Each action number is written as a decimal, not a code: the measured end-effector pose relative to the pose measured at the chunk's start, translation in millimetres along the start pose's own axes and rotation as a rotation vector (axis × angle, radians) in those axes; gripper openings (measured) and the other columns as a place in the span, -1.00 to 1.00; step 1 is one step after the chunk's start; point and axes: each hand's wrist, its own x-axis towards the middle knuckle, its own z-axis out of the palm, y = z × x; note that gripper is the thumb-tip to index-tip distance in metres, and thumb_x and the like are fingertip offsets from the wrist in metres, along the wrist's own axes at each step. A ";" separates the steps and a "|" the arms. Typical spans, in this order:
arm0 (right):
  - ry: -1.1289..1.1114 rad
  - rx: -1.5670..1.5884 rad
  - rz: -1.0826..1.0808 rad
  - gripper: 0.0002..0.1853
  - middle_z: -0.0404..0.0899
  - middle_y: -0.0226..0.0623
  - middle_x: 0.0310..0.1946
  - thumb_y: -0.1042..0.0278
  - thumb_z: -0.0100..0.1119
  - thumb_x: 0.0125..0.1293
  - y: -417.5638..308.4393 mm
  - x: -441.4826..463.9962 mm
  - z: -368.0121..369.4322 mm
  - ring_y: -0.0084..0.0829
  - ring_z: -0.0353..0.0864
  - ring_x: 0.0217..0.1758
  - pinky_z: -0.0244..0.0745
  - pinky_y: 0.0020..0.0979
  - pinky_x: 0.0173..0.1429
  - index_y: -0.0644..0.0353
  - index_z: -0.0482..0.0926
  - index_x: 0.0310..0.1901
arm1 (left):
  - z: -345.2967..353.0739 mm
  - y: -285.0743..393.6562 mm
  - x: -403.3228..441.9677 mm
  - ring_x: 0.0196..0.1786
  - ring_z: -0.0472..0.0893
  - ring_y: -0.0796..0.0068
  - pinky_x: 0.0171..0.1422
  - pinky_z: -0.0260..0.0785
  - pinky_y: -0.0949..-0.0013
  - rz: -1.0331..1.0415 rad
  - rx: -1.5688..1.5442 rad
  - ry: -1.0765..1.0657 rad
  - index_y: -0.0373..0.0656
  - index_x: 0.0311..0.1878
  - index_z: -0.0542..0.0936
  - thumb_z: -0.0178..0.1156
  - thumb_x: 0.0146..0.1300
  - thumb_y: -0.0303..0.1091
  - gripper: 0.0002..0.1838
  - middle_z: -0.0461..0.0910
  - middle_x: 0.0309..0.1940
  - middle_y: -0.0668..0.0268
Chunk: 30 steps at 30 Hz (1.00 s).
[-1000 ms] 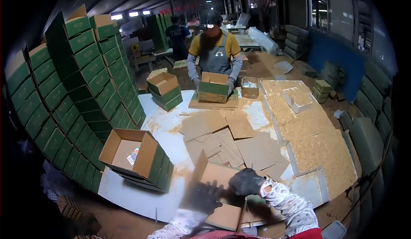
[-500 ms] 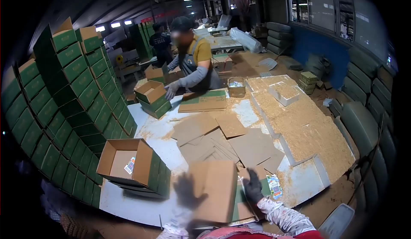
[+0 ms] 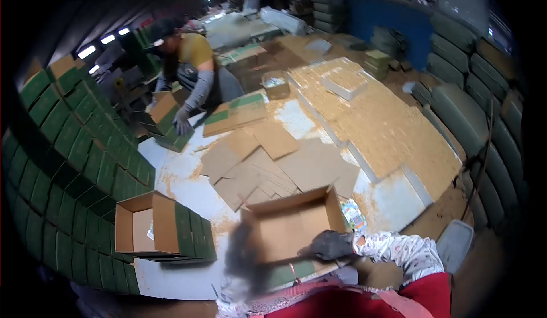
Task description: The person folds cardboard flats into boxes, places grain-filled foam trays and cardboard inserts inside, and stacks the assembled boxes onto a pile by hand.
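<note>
An open box [image 3: 296, 227] is being handled on the table [image 3: 171, 281], lower centre. The right hand [image 3: 330, 245] grips its near rim; blur hides the left hand's [image 3: 245, 258] state. Moving it likely calls for two-sided support.

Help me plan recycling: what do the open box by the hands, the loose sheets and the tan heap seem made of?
Open box: matte brown cardboard, judging by its thin folded walls. Loose sheets: probably dull greyish-brown cardboard, flat with straight-cut edges. Tan heap: perhaps dry sawdust or wood shavings, dull and crumbly, with loose bits scattered nearby.
</note>
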 end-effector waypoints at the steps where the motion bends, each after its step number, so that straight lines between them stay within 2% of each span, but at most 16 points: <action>1: -0.172 -0.074 0.139 -0.68 0.56 -0.05 -0.30 0.17 -0.12 0.27 -18.8 2.4 -13.0 -0.06 0.57 -0.20 0.45 -0.16 -0.11 -0.09 0.46 0.04 | 5.5 -8.2 9.9 0.26 0.29 0.02 0.33 0.10 0.15 -0.085 0.350 0.081 -0.25 0.16 0.37 0.06 0.18 -0.38 -0.55 0.32 0.17 -0.08; 2: -0.113 -0.044 0.143 -0.69 0.56 -0.04 -0.34 0.18 -0.12 0.27 -19.4 -1.6 -16.1 -0.07 0.57 -0.24 0.44 -0.17 -0.10 -0.04 0.45 0.02 | 19.1 -57.5 3.6 0.15 0.42 0.05 0.18 0.30 0.18 -0.011 0.587 0.070 -0.22 0.14 0.41 0.04 0.19 -0.37 -0.58 0.37 0.13 -0.07; 4: 0.643 -0.005 -0.212 -0.65 0.51 -0.11 -0.13 0.26 0.03 0.22 27.1 -20.3 -5.5 -0.16 0.53 -0.11 0.42 -0.26 0.00 0.09 0.44 0.04 | 23.0 -101.3 -3.0 0.02 0.52 0.11 0.14 0.33 0.23 -0.388 0.306 -0.155 -0.25 0.00 0.51 0.02 0.13 -0.47 -0.66 0.52 -0.03 0.02; 7: 1.183 0.237 0.301 -0.59 0.48 -0.15 0.02 0.37 0.12 0.18 75.5 -66.1 -49.3 -0.22 0.50 0.02 0.39 -0.32 0.09 0.19 0.38 0.09 | 33.7 -101.5 3.3 -0.07 0.58 0.17 0.05 0.40 0.29 -0.327 0.412 -0.085 -0.28 -0.10 0.55 -0.02 0.08 -0.58 -0.70 0.59 -0.15 0.09; 9: 1.546 0.352 0.674 -0.54 0.48 -0.19 0.03 0.41 0.09 0.20 188.5 -103.4 -17.6 -0.37 0.50 0.01 0.39 -0.36 0.08 0.25 0.33 0.15 | 35.4 -97.9 9.7 -0.10 0.58 0.15 0.03 0.41 0.28 -0.389 0.466 -0.113 -0.29 -0.14 0.56 -0.02 0.07 -0.59 -0.72 0.59 -0.18 0.08; 11: 1.970 0.962 0.953 -0.55 0.53 -0.24 -0.20 0.16 0.20 0.14 297.6 -134.3 34.4 -0.46 0.47 -0.29 0.37 -0.51 -0.22 0.09 0.44 0.07 | 36.5 -99.6 9.7 -0.10 0.59 0.15 0.02 0.42 0.29 -0.415 0.503 -0.096 -0.29 -0.16 0.56 -0.03 0.07 -0.59 -0.73 0.59 -0.19 0.07; 12: 1.585 1.496 0.855 -0.60 0.54 -0.26 -0.27 0.02 0.24 0.11 365.6 -170.0 76.4 -0.49 0.41 -0.38 0.32 -0.51 -0.31 -0.01 0.50 -0.04 | 37.8 -99.8 10.2 -0.13 0.59 0.15 -0.01 0.43 0.29 -0.457 0.491 -0.109 -0.27 -0.18 0.57 -0.02 0.07 -0.58 -0.74 0.59 -0.22 0.07; 14: 1.979 1.302 0.905 -0.68 0.49 -0.34 -0.41 0.04 0.35 0.01 398.1 -139.6 74.5 -0.42 0.40 -0.48 0.33 -0.41 -0.39 0.04 0.47 -0.38 | 37.2 -97.3 13.0 -0.19 0.61 0.12 -0.08 0.44 0.26 -0.429 0.574 -0.094 -0.19 -0.19 0.60 0.05 0.09 -0.44 -0.77 0.61 -0.29 0.07; 15: 2.217 1.331 0.622 -0.65 0.46 -0.40 -0.44 0.09 0.40 -0.04 387.6 -116.3 58.5 -0.42 0.40 -0.46 0.33 -0.39 -0.38 0.07 0.43 -0.43 | 36.3 -92.4 17.1 -0.20 0.61 0.11 -0.08 0.45 0.24 -0.493 0.634 -0.122 -0.15 -0.22 0.61 0.07 0.08 -0.41 -0.80 0.61 -0.29 0.08; 16: 2.151 1.324 0.731 -0.57 0.48 -0.22 -0.25 0.28 0.41 -0.04 382.0 -121.6 54.2 -0.39 0.43 -0.15 0.38 -0.25 -0.04 0.22 0.39 -0.23 | 35.2 -93.3 18.8 -0.22 0.61 0.11 -0.09 0.45 0.22 -0.484 0.702 -0.167 -0.13 -0.24 0.61 0.09 0.08 -0.39 -0.81 0.61 -0.30 0.10; 17: 2.247 1.259 0.523 -0.53 0.44 -0.25 -0.22 0.27 0.43 -0.05 398.8 -120.3 68.7 -0.42 0.38 -0.09 0.34 -0.29 0.01 0.20 0.34 -0.21 | 36.3 -90.7 22.6 -0.22 0.61 0.11 -0.09 0.45 0.23 -0.523 0.722 -0.182 -0.12 -0.24 0.61 0.09 0.08 -0.38 -0.82 0.61 -0.30 0.10; 18: 2.380 1.123 0.766 -0.51 0.40 -0.32 -0.23 0.30 0.43 -0.05 388.0 -115.6 60.2 -0.42 0.36 -0.10 0.33 -0.33 0.01 0.18 0.30 -0.17 | 38.4 -89.0 24.3 -0.22 0.60 0.11 -0.10 0.45 0.23 -0.565 0.734 -0.216 -0.12 -0.24 0.60 0.10 0.08 -0.37 -0.82 0.61 -0.30 0.10; 20: 2.441 1.165 0.705 -0.21 0.28 -0.25 0.03 0.41 0.40 -0.04 361.6 -112.5 28.8 -0.35 0.28 0.07 0.26 -0.27 0.16 0.22 0.12 0.20 | 38.3 -90.8 19.5 -0.22 0.60 0.10 -0.10 0.45 0.22 -0.560 0.708 -0.155 -0.11 -0.23 0.60 0.10 0.09 -0.35 -0.81 0.61 -0.29 0.10; 22: 2.268 0.971 0.547 -0.06 0.14 -0.22 0.24 0.46 0.31 -0.01 372.1 -118.2 29.8 -0.27 0.21 0.22 0.21 -0.24 0.24 0.09 -0.07 0.36 | 36.6 -91.0 17.7 -0.21 0.60 0.10 -0.10 0.46 0.22 -0.546 0.669 -0.113 -0.10 -0.23 0.60 0.10 0.09 -0.33 -0.81 0.61 -0.29 0.10; 25: 2.093 1.461 0.555 -0.09 0.10 -0.26 0.29 0.47 0.19 0.02 341.7 -135.3 4.9 -0.22 0.17 0.27 0.22 -0.11 0.25 -0.15 -0.08 0.37 | 36.4 -90.5 22.6 -0.21 0.59 0.09 -0.10 0.45 0.20 -0.571 0.662 -0.120 -0.08 -0.22 0.61 0.11 0.10 -0.31 -0.80 0.60 -0.28 0.10; 30: 1.621 1.485 0.270 -0.42 0.25 -0.15 0.17 0.59 0.07 0.07 232.7 -141.6 -22.8 -0.27 0.32 0.18 0.30 -0.23 0.23 0.13 0.14 0.15 | 26.8 -50.5 43.8 -0.08 0.55 0.08 0.01 0.41 0.18 -0.528 0.629 -0.278 -0.01 -0.05 0.56 0.15 0.11 -0.27 -0.70 0.56 -0.16 0.02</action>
